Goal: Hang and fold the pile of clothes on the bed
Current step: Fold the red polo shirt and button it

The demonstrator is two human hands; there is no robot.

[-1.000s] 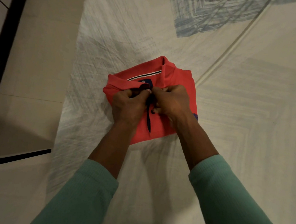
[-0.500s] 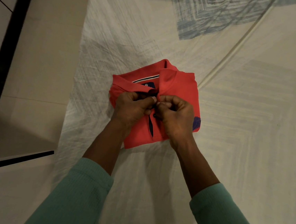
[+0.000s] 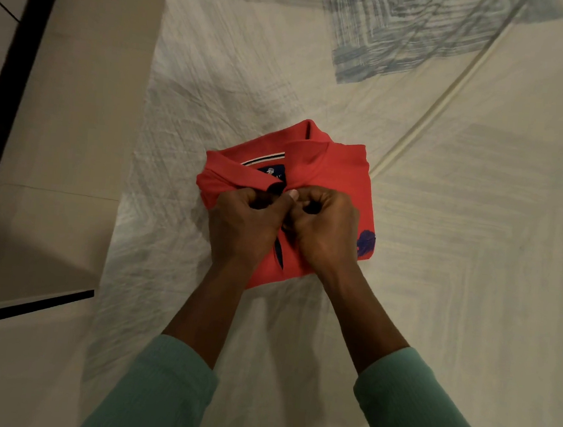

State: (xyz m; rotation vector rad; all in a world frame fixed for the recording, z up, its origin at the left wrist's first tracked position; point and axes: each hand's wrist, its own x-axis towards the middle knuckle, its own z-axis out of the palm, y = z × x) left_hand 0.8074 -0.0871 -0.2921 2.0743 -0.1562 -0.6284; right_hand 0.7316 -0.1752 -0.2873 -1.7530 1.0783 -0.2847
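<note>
The red shirt [image 3: 341, 171] lies folded on the bed [image 3: 457, 264], near its left edge, with the collar [image 3: 239, 175] on the far side from the person. Both hands are on its front, just under the collar, and they touch each other. The left hand [image 3: 242, 226] has its fingers curled and pinches the dark edge of the placket [image 3: 279, 247]. The right hand [image 3: 325, 228] is curled in the same way and pinches the cloth on the other side of the opening. One second ago the hands were at the same place on the shirt, so the grip is not changed. The shirt and hands now sit a little lower in the view, and the blue logo [image 3: 366, 244] at the right edge shows more than before. The label [image 3: 273, 174] inside the collar is also seen more clearly. Green sleeves [image 3: 160, 391] cover both forearms. The pale floor [image 3: 68, 124] is at the left of the bed.
</note>
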